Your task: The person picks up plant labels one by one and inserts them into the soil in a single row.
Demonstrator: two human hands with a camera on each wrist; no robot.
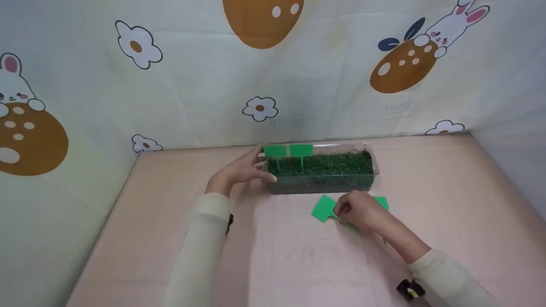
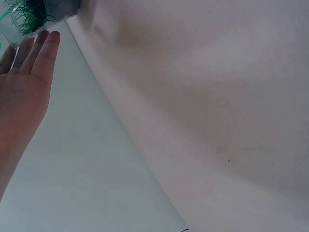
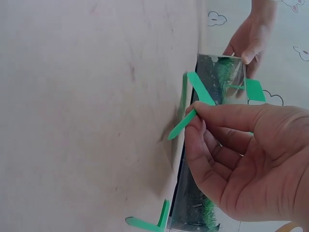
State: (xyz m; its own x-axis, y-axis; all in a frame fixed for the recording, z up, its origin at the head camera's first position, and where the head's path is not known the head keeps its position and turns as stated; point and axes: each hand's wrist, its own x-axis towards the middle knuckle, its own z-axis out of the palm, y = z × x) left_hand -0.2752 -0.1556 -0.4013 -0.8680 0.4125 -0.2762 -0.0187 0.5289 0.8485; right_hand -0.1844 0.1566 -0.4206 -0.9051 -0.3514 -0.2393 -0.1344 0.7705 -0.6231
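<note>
At the left end of a clear plastic box (image 1: 322, 183) of green grass (image 1: 341, 164), my left hand (image 1: 243, 167) holds the box, thumb at the front corner and fingers along the end. In the left wrist view its fingers (image 2: 47, 58) look straight. Two green plant labels stand in the grass: one label (image 1: 275, 151) near the left end, another label (image 1: 301, 150) beside it. My right hand (image 1: 360, 211) pinches the stem of a T-shaped green plant label (image 3: 182, 125) between thumb and fingers, in front of the box, tilted.
Another green plant label (image 1: 382, 202) is on the pink tabletop (image 1: 298, 264), partly hidden behind my right hand. A patterned cloth backdrop (image 1: 192, 94) rises close behind the box and along both sides of the table.
</note>
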